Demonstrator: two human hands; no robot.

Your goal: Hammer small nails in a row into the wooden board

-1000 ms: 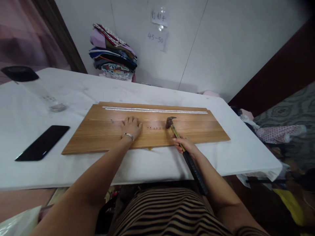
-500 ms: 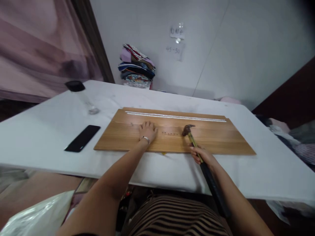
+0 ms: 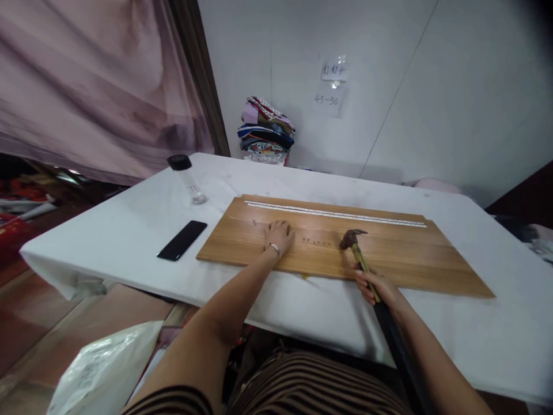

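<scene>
Left hand (image 3: pixel 279 235) spread on a board (image 3: pixel 415 256), right hand (image 3: pixel 375 285) gripping a hammer (image 3: pixel 361 259)

The left palm faces down, fingers slightly parted; the right fingers wrap the hammer's handle, its head over the board beside a row of small nails (image 3: pixel 318 242). The board lies on a white-covered table (image 3: pixel 133 242), with a phone (image 3: pixel 182 240) and a clear bottle (image 3: pixel 193 185) to the left. Folded fabrics (image 3: pixel 265 132) stand by a pale wall (image 3: pixel 375 52) bearing handwritten notes (image 3: pixel 333 70); a pinkish curtain (image 3: pixel 108 75) hangs at left.

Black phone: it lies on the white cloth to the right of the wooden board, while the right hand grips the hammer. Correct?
Not quite: the head view shows the black phone left of the wooden board. It does lie on the white cloth, and the right hand does grip the hammer.
</scene>
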